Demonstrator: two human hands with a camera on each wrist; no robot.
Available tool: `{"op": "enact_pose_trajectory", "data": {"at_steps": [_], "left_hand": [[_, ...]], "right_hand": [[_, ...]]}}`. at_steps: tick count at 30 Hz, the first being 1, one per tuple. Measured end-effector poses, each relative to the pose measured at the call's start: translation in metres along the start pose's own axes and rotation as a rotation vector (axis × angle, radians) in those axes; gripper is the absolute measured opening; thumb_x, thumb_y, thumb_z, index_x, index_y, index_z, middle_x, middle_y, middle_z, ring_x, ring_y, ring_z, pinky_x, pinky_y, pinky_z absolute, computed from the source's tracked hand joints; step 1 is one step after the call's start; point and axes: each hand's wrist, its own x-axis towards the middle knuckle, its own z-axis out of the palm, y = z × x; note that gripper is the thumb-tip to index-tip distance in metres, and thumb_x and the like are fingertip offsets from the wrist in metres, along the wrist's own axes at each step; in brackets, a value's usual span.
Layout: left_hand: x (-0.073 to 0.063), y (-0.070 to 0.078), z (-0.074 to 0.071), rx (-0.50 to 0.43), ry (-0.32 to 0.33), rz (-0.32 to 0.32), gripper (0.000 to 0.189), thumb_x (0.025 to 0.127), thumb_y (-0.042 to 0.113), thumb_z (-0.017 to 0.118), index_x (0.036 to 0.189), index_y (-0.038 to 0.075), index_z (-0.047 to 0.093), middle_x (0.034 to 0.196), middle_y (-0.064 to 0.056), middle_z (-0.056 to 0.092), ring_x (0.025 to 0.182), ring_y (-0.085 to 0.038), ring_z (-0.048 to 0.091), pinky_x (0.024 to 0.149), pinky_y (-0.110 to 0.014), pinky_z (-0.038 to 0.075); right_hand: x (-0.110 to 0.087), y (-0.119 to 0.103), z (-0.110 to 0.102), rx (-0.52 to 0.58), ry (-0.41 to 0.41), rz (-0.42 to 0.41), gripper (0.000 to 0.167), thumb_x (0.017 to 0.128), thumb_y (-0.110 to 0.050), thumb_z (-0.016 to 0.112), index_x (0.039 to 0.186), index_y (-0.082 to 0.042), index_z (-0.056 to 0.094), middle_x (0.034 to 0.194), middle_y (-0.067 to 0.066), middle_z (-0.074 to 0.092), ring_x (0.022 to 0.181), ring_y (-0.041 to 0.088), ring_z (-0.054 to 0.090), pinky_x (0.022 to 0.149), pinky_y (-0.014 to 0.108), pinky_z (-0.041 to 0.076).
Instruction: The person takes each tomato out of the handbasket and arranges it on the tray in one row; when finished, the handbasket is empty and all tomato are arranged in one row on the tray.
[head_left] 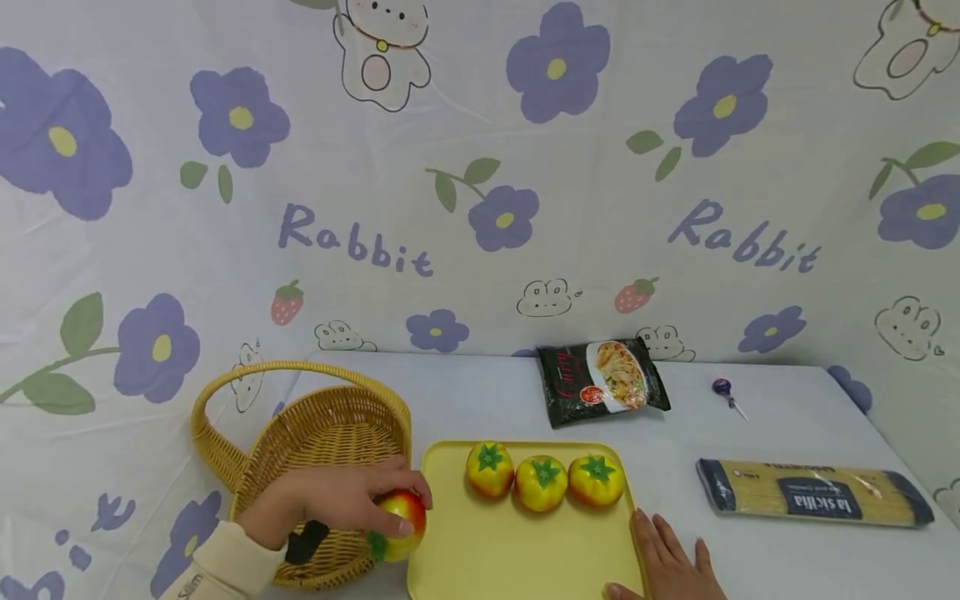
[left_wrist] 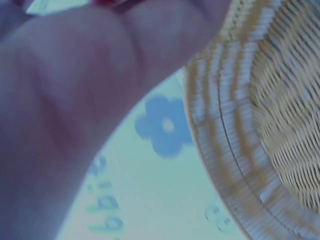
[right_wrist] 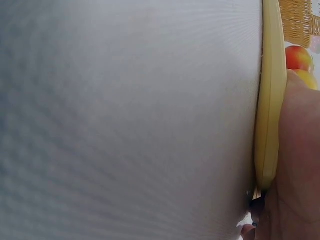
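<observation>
A yellow-red fruit (head_left: 408, 517) with a green leafy top is gripped by my left hand (head_left: 360, 497), thumb and fingers curled round it. That hand is over the wicker basket's right side, by the left edge of the yellow tray (head_left: 517, 554). Across the tray, my right hand (head_left: 671, 562) rests at the right rim with its fingers straight and its thumb reaching over the edge; the tray's side (right_wrist: 271, 100) runs along it in the right wrist view. Three similar fruits, the left one (head_left: 490, 471), the middle one (head_left: 541, 483) and the right one (head_left: 596, 481), line the tray's far part.
The wicker basket (head_left: 300, 417), with a tall handle, stands left of the tray. Behind the tray lies a black noodle packet (head_left: 602, 382). A lollipop (head_left: 723, 387) and a pack of spaghetti (head_left: 817, 493) lie to the right. A patterned cloth (head_left: 480, 150) hangs behind the table.
</observation>
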Motion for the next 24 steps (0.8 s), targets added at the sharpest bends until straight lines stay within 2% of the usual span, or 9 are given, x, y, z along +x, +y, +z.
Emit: {"op": "enact_pose_trajectory", "data": {"at_steps": [2, 5, 10, 13, 17, 20, 24], "left_hand": [[0.008, 0.006, 0.009, 0.005, 0.017, 0.02, 0.03, 0.091, 0.032, 0.064, 0.117, 0.029, 0.05, 0.111, 0.005, 0.05, 0.1, -0.011, 0.051, 0.084, -0.024, 0.045], [0.022, 0.016, 0.022, 0.013, 0.103, 0.009, 0.036, 0.086, 0.032, 0.069, 0.113, 0.025, 0.045, 0.104, 0.005, 0.054, 0.089, -0.008, 0.056, 0.076, -0.024, 0.048], [0.041, 0.027, 0.038, 0.216, 0.314, -0.011, 0.04, 0.081, 0.031, 0.071, 0.113, 0.021, 0.05, 0.113, 0.001, 0.044, 0.084, -0.01, 0.055, 0.069, -0.024, 0.047], [0.052, 0.026, 0.046, 0.377, 0.44, -0.046, 0.043, 0.08, 0.029, 0.069, 0.12, 0.019, 0.056, 0.119, -0.005, 0.038, 0.086, -0.017, 0.054, 0.071, -0.031, 0.046], [0.068, 0.02, 0.057, 0.54, 0.608, -0.116, 0.051, 0.08, 0.028, 0.069, 0.128, 0.016, 0.056, 0.115, -0.012, 0.042, 0.084, -0.024, 0.054, 0.071, -0.042, 0.044], [0.079, 0.015, 0.064, 0.592, 0.715, -0.149, 0.055, 0.079, 0.025, 0.072, 0.128, 0.01, 0.052, 0.11, -0.014, 0.046, 0.077, -0.026, 0.055, 0.07, -0.044, 0.046], [0.091, 0.014, 0.07, 0.658, 0.804, -0.184, 0.051, 0.078, 0.023, 0.074, 0.119, 0.005, 0.05, 0.101, -0.016, 0.05, 0.072, -0.027, 0.052, 0.066, -0.042, 0.047]], "right_hand": [[0.0, 0.0, -0.001, 0.005, -0.008, 0.007, 0.125, 0.067, -0.093, 0.035, 0.152, -0.003, 0.022, 0.156, 0.019, 0.026, 0.142, 0.041, 0.023, 0.101, 0.077, -0.001], [-0.001, -0.001, -0.001, 0.009, -0.017, 0.014, 0.125, 0.066, -0.093, 0.036, 0.152, -0.003, 0.022, 0.156, 0.019, 0.026, 0.142, 0.042, 0.023, 0.102, 0.077, -0.001], [-0.001, -0.001, -0.002, 0.01, -0.001, 0.002, 0.124, 0.067, -0.093, 0.035, 0.152, -0.003, 0.021, 0.156, 0.018, 0.025, 0.143, 0.041, 0.022, 0.102, 0.076, -0.002], [-0.001, -0.001, -0.002, 0.009, 0.011, -0.01, 0.123, 0.068, -0.092, 0.035, 0.152, -0.003, 0.02, 0.156, 0.019, 0.025, 0.143, 0.041, 0.022, 0.101, 0.077, -0.001], [0.0, -0.001, -0.002, -0.001, 0.011, -0.01, 0.124, 0.068, -0.093, 0.034, 0.152, -0.003, 0.021, 0.156, 0.019, 0.025, 0.142, 0.041, 0.023, 0.101, 0.077, 0.0], [0.001, 0.0, -0.001, -0.005, -0.003, 0.001, 0.125, 0.067, -0.093, 0.035, 0.152, -0.003, 0.021, 0.156, 0.02, 0.025, 0.142, 0.042, 0.022, 0.101, 0.077, -0.001], [0.001, 0.0, -0.001, 0.006, -0.021, 0.009, 0.126, 0.066, -0.093, 0.036, 0.152, -0.002, 0.02, 0.156, 0.02, 0.024, 0.143, 0.042, 0.02, 0.101, 0.076, -0.003]]}}
